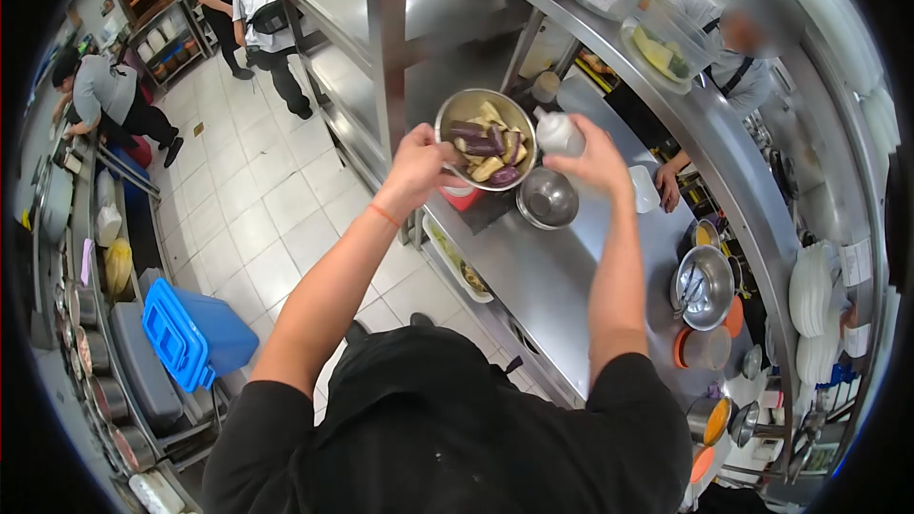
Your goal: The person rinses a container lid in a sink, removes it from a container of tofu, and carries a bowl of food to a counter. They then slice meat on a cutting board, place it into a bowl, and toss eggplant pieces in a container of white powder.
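Note:
My left hand point(424, 164) grips the rim of a metal bowl point(526, 116), fingers closed on its near left side. Purple-skinned eggplant pieces point(486, 145) with pale flesh fill the bowl, which tips toward me. In my right hand point(598, 160) is a whitish squeeze bottle point(560, 136), tilted with its nozzle toward the bowl's right rim. I cannot make out whether anything flows from it. Just below, a smaller metal bowl point(548, 198) sits on the steel counter point(571, 271).
Along the counter's right stand a large steel bowl point(703, 290) with utensils and a clear container point(707, 348). A person's hand point(668, 187) rests across the counter near a small clear tray point(645, 188). Shelving point(386, 57) rises ahead. A blue bin point(205, 333) stands left; several people work nearby.

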